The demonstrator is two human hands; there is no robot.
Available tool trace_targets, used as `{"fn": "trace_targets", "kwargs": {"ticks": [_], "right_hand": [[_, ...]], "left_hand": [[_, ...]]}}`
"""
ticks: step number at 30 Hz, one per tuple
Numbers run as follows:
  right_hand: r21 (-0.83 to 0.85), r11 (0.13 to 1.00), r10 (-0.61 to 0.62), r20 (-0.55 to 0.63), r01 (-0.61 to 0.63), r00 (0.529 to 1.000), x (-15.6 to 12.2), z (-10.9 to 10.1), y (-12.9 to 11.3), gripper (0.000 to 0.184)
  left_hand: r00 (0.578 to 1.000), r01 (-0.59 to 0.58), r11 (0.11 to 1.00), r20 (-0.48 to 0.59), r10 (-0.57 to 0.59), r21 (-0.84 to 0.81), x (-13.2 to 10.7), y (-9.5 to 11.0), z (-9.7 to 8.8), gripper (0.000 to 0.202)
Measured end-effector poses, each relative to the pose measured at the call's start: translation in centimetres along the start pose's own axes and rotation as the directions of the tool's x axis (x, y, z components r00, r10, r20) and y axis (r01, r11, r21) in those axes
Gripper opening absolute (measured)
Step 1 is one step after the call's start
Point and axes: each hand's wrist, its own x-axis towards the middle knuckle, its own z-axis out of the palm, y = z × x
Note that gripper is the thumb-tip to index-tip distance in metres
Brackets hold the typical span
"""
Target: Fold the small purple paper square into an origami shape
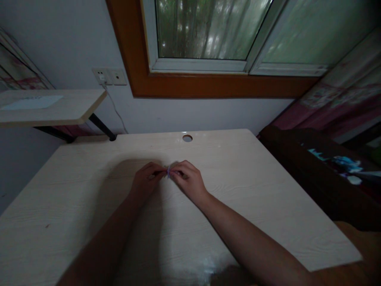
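My left hand (146,180) and my right hand (188,179) meet over the middle of a pale wooden desk (89,206). Both have their fingers curled in a pinch on a small pale purple object (168,171) held between the fingertips. The object is too small and dim to name. The heels of both hands rest on or just above the desk top.
A round cable hole (187,138) sits at the desk's far edge. A raised side shelf (50,106) stands at the left, with wall sockets (109,76) and a cable above. A window (208,35) faces me. A dark bed frame (321,174) borders the right side.
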Motion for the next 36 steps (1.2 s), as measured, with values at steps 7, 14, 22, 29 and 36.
{"fn": "trace_targets", "kwargs": {"ticks": [7,14,22,29,36], "right_hand": [[-0.034,0.999,-0.023,0.031,0.024,0.999,-0.21,-0.03,-0.05,0.009],[-0.060,0.998,0.007,0.067,-0.003,0.998,-0.27,-0.09,-0.19,0.011],[-0.098,0.995,0.007,0.077,0.001,0.997,-0.20,-0.14,-0.33,0.008],[-0.102,0.995,-0.014,0.071,0.021,0.997,-0.28,-0.03,-0.27,0.008],[-0.099,0.995,0.016,0.061,-0.010,0.998,-0.22,-0.03,-0.48,0.005]], "left_hand": [[0.999,-0.023,0.996,0.024,0.021,0.085,-0.26,0.06,0.19,0.008],[0.998,-0.055,0.983,0.048,0.048,0.174,-0.17,0.40,0.16,0.008],[0.989,-0.146,0.961,0.049,0.139,0.235,-0.30,-0.18,0.33,0.007],[0.981,-0.194,0.945,0.052,0.186,0.263,-0.38,-0.13,0.53,0.007],[0.980,-0.197,0.944,0.051,0.191,0.263,-0.29,-0.03,0.48,0.009]]}}
